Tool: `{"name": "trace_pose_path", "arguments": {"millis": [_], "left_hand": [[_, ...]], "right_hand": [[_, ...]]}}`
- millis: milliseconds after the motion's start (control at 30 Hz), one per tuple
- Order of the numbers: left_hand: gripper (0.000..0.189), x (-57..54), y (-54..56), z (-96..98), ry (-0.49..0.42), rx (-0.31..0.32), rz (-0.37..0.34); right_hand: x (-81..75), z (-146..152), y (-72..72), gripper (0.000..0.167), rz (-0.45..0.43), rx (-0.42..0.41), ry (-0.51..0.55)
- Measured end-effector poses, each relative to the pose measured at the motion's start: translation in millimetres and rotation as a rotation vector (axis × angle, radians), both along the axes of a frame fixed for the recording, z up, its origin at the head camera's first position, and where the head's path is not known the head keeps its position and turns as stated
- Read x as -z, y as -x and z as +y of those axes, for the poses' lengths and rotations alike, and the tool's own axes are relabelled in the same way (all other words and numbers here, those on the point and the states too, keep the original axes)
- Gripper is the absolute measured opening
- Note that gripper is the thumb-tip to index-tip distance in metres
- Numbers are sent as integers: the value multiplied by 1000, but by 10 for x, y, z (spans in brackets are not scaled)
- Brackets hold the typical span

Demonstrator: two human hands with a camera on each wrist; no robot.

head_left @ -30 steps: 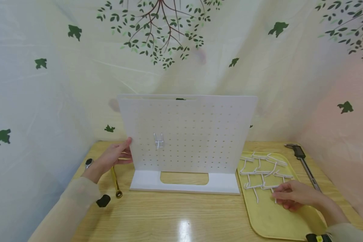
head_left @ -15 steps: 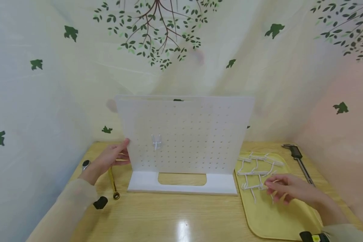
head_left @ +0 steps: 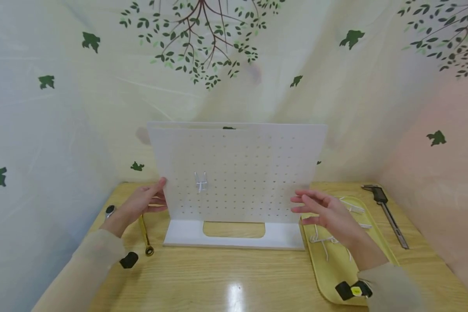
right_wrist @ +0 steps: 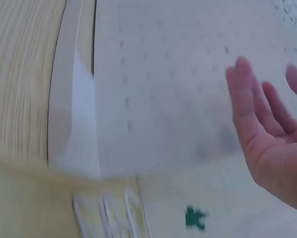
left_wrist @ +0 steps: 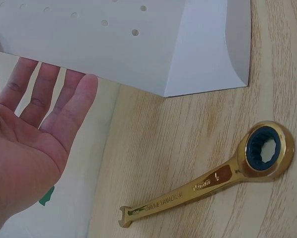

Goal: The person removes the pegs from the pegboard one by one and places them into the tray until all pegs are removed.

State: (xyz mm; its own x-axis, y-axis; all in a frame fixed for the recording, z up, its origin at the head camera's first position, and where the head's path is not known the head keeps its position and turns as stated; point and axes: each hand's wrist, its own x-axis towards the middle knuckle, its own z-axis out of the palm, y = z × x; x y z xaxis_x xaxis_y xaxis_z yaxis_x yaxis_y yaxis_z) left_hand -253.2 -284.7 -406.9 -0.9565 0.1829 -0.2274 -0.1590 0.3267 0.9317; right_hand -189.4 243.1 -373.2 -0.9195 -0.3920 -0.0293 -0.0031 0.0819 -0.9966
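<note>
A white pegboard (head_left: 238,173) stands upright on its white base (head_left: 284,236), with one wire hook (head_left: 201,183) on its left part. At the board's left edge my left hand (head_left: 142,203) holds on, thumb at the front and fingers reaching behind, as the left wrist view also shows. My right hand (head_left: 327,214) is raised in front of the lower right edge, fingers spread and nothing in them. Several white wire hooks (head_left: 323,240) lie on the yellow tray (head_left: 331,281), partly hidden under the right hand and forearm.
A caliper (head_left: 386,214) lies right of the tray. On the left, a gold ratchet wrench (left_wrist: 188,193) lies on the wooden table (head_left: 191,277) below the left hand. Behind the board hangs a leaf-patterned cloth (head_left: 234,99).
My right hand has left the hooks on the tray and moved left and up to the pegboard's right edge, holding nothing. The left hand stays at the left edge.
</note>
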Motion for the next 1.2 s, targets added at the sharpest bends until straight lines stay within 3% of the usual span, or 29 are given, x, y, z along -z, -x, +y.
{"name": "trace_pose_path", "arguments": {"millis": [133,300,433,600,733,967,1200], "left_hand": [[81,16,11,-4,-4,-3,-4],[82,9,0,-30,-1,-7,-13],[82,-2,-3,-39,3,-5,-8],[81,2,11,-29,7,0,-7],[81,9,22,-20,7,-3,-6],[80,1,39,-18,4,-3,2],[80,17,62,-29,-11,0,-14]], "right_hand": [[-37,-411,41,54,2,22,136],[-77,-947,109,54,-28,-41,252],[-96,-1318,181,51,-79,-122,238],[-104,-1682,260,55,-209,-236,197],[-84,-1928,330,58,-323,-293,259],[-97,-2258,465,48,-520,-220,408],[-109,-2437,431,44,-508,-143,394]]}}
